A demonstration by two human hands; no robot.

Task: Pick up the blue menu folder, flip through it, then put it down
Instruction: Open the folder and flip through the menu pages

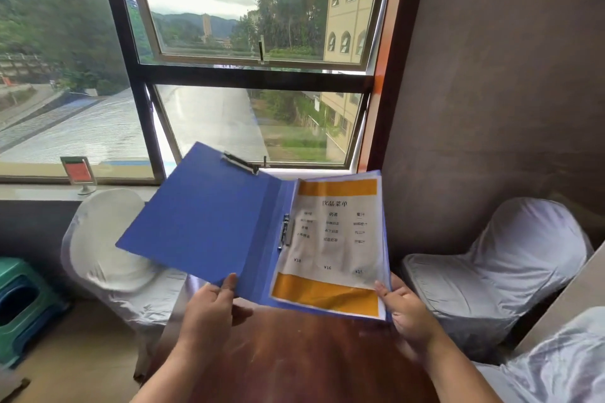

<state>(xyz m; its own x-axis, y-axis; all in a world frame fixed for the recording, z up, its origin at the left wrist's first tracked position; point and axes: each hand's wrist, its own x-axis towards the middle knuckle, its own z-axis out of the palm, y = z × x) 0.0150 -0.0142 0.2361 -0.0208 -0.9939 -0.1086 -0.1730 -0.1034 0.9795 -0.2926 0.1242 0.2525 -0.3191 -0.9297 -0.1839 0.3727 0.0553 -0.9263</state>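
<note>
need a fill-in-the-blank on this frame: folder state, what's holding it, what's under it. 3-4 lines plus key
1. The blue folder is held ____, its cover swung out to the left.
2. The page on show has orange bands at its top and ____.
3. The left hand and the right hand each grip the folder's ____ edge.
4. Below the folder is a ____ table.

Missing words: open; bottom; lower; brown

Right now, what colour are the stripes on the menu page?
Orange, one band at the top and one at the bottom of the menu page; the head view shows it.
</note>
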